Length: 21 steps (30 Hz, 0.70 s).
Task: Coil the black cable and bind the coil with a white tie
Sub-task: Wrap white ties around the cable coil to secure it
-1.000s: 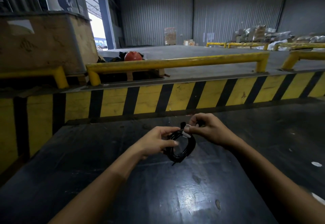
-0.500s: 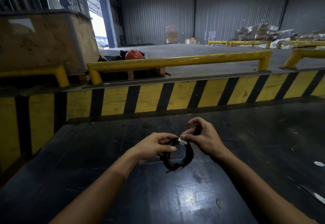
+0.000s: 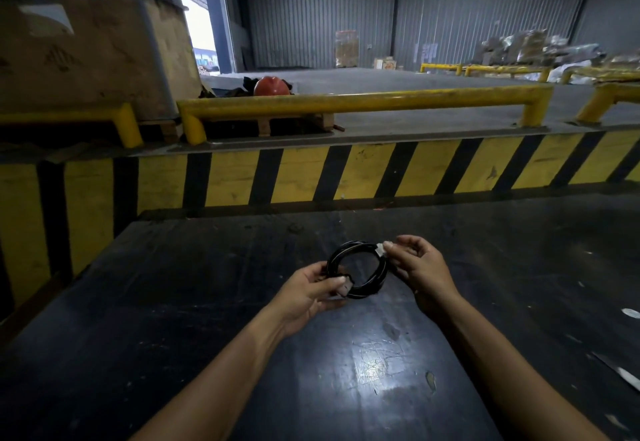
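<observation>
The black cable [image 3: 356,272] is already wound into a small round coil and hangs just above the dark bench [image 3: 207,302]; the left hand [image 3: 308,293] is closed on the coil's near side, beside a pale connector-like piece, probably to keep the turns from springing apart. On the far side of the coil the right hand [image 3: 420,267] pinches the white tie [image 3: 380,250] between thumb and fingertips where it wraps the strands, which suggests the binding is being finished. Nothing lies close around the coil; white scraps [image 3: 631,312] sit well off to its right, and the striped barrier [image 3: 346,174] and yellow rail [image 3: 363,101] stand well beyond it.
</observation>
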Tool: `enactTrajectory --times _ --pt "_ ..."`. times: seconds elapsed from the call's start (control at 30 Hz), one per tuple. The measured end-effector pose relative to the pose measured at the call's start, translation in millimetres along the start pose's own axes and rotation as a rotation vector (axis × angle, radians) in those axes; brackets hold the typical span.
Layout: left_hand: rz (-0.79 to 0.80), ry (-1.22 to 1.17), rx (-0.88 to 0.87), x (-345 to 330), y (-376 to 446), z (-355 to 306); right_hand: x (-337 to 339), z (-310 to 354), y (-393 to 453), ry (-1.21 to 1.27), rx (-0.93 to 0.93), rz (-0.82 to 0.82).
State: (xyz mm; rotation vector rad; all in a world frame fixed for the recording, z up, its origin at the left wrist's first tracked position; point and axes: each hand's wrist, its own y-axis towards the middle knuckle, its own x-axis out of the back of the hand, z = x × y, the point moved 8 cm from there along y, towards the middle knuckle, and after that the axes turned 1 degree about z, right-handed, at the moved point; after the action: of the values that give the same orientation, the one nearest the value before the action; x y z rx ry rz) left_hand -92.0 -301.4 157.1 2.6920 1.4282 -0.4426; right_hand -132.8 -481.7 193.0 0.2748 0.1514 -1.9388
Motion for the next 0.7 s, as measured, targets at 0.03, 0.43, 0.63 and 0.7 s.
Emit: enactTrajectory --times 0.03,0.43,0.63,0.7 --pt "-0.012 0.011 0.014 3 1 3 0 -2 -1 -0.057 0.015 0.009" --pt "-0.066 0.293 0.359 55 2 106 20 -121 -23 -0.573 -0.146 -0.007" --pt "-0.148 0.291 0.519 76 -7 173 38 -204 -32 -0.701 -0.318 0.031" --pt "-0.215 0.285 0.537 84 -4 188 40 -223 -27 -0.762 -0.335 0.046"
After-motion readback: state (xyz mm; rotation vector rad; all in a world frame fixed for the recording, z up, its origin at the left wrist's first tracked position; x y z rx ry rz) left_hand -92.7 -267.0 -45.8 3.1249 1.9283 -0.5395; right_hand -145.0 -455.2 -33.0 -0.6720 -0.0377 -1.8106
